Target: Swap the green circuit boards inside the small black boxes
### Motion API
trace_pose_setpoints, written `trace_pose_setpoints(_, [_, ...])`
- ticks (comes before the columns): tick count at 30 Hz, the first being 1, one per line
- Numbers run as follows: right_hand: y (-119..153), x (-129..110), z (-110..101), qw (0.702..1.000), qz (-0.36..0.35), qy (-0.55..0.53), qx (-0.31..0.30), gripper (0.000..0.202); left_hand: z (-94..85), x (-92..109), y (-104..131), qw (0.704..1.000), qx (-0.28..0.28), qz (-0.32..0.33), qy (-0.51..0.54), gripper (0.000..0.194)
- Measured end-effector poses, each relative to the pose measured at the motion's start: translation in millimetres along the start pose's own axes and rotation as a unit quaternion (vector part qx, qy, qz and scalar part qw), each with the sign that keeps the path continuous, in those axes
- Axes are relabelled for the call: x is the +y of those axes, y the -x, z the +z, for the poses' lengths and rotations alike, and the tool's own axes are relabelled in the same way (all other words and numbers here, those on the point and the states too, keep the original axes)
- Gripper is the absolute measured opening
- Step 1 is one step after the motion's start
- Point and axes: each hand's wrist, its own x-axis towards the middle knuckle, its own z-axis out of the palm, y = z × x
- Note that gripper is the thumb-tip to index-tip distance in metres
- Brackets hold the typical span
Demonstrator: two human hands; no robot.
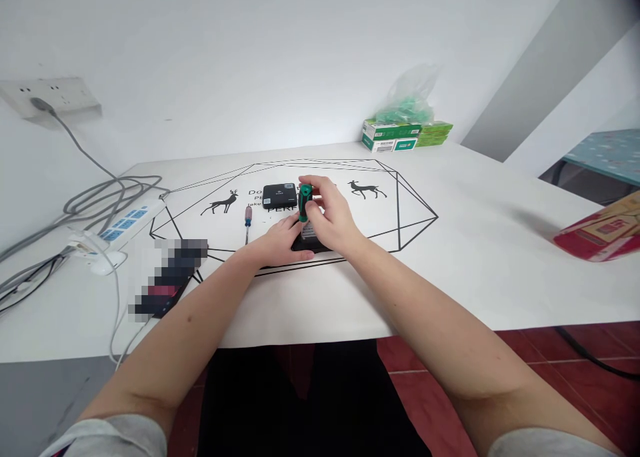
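A green-and-black screwdriver (305, 204) stands nearly upright in my right hand (330, 214), its handle between the thumb and fingers. Beneath it lies a flat black device (320, 244) with a pale label, partly covered by both hands. The screwdriver's tip is hidden. My left hand (277, 242) grips the device's left side, thumb along the near edge and fingers toward the back. Just behind the hands rests a square black box (279, 196) with small stickers. To the left is a second screwdriver (248, 218) with a pink and blue handle.
A power strip (133, 224) and tangled grey cables (95, 197) occupy the left side. A blurred-out dark object (173, 280) lies near my left forearm. Green boxes (393, 136) topped by a plastic bag (410, 100) stand at the back right. A red package (600, 234) sits far right.
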Motion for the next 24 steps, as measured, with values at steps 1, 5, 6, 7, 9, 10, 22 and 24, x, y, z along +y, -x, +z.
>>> trace_pose_setpoints(1, [0, 1, 0, 1.0, -0.013, 0.007, -0.003, 0.047, -0.5, 1, 0, 1.0, -0.013, -0.005, 0.0, 0.102])
trace_pose_setpoints(5, [-1, 5, 1, 0.999, -0.044, 0.025, 0.002, 0.047, -6.4, 8, 1, 0.999, -0.031, -0.022, -0.004, 0.1])
trace_pose_setpoints(6, [-1, 6, 1, 0.999, -0.045, 0.027, 0.008, 0.047, -8.3, 10, 1, 0.999, -0.036, -0.027, -0.006, 0.1])
trace_pose_setpoints(7, [-1, 7, 1, 0.998, -0.047, 0.027, 0.013, 0.047, -10.1, 13, 1, 0.999, -0.042, -0.032, -0.009, 0.099])
trace_pose_setpoints(9, [-1, 8, 1, 0.998, -0.047, 0.025, 0.024, 0.047, -13.0, 17, 2, 0.997, -0.056, -0.044, -0.015, 0.099])
trace_pose_setpoints(10, [-1, 7, 0, 0.998, -0.046, 0.024, 0.027, 0.047, -13.9, 18, 2, 0.997, -0.062, -0.048, -0.018, 0.099])
trace_pose_setpoints(22, [-1, -1, 3, 0.999, 0.032, -0.028, 0.009, 0.037, -7.8, 7, 3, 0.999, -0.035, -0.002, 0.027, 0.103])
trace_pose_setpoints(24, [0, 2, 5, 0.999, 0.04, -0.031, 0.016, 0.04, -5.7, 5, 2, 0.999, -0.028, -0.004, 0.022, 0.103])
